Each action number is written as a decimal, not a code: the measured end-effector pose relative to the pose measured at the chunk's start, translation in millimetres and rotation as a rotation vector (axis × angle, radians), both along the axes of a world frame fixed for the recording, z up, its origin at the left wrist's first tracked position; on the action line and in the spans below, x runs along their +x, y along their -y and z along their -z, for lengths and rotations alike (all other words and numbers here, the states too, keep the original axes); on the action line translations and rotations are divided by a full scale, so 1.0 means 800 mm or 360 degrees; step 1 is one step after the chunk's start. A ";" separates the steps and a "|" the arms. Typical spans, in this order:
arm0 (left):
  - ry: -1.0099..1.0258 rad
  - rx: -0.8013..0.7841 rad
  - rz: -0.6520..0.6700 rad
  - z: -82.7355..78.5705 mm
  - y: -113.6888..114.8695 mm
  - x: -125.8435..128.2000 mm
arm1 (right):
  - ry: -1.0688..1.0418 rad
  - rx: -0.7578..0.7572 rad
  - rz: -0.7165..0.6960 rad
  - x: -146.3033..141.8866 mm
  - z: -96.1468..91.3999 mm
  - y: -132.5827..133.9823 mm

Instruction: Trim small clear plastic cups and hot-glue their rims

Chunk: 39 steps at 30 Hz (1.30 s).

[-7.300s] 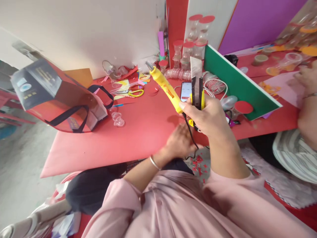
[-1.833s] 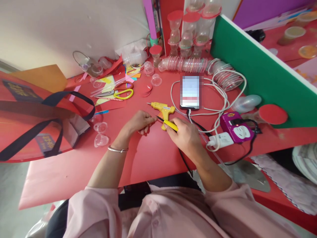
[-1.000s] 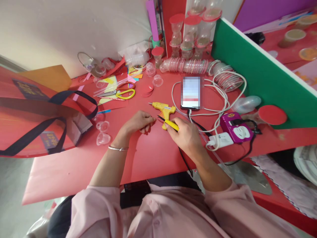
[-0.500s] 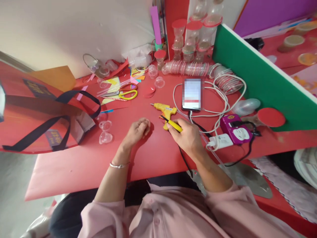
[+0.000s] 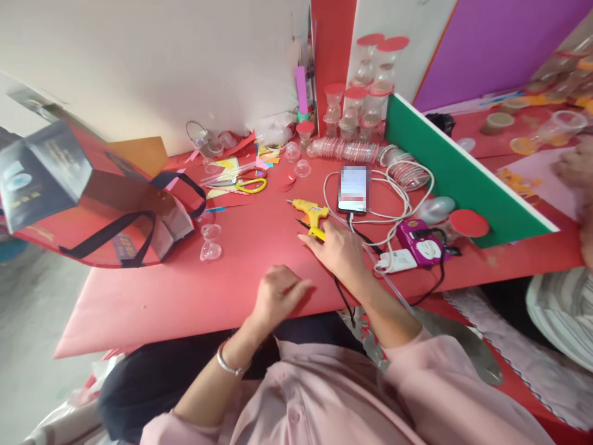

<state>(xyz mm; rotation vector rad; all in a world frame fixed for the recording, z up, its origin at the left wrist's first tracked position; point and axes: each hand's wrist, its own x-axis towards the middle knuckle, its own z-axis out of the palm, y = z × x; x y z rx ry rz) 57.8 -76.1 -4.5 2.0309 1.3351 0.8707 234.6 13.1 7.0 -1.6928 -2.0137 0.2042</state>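
Observation:
My right hand [image 5: 337,248] lies on the red table [image 5: 185,290], fingers closed over a yellow-handled cutter [image 5: 317,233] whose tip pokes out beside the yellow glue gun [image 5: 308,210]. The glue gun lies flat, nozzle pointing left, with its black cord running under my wrist. My left hand [image 5: 278,295] is at the table's front edge, fingers curled inward with the thumb out; what it holds, if anything, is hidden. A phone [image 5: 353,188] lies just behind the glue gun.
A red bag with black handles [image 5: 102,210] stands at the left, two clear cups [image 5: 210,242] beside it. Yellow scissors [image 5: 248,184] and paper scraps lie at the back. White cables, a purple adapter [image 5: 414,235] and a green board [image 5: 454,170] are at the right. Another person's hand [image 5: 574,170] shows at the far right.
My left hand has drawn back from beside the glue gun to the table's front edge. My right hand stays on the cutter. The view has tilted up and left.

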 end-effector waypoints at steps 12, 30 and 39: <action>-0.0975 0.0189 -0.0589 0.044 -0.135 -0.033 | -0.0404 -0.0142 0.0112 0.009 -0.040 0.004; -0.0204 0.0291 -0.0737 0.012 0.089 -0.099 | 0.0110 0.0041 -0.0092 -0.020 -0.008 0.006; -0.0541 -0.0191 -0.2303 0.013 0.116 -0.339 | -0.0017 0.0174 -0.0202 -0.001 -0.010 0.028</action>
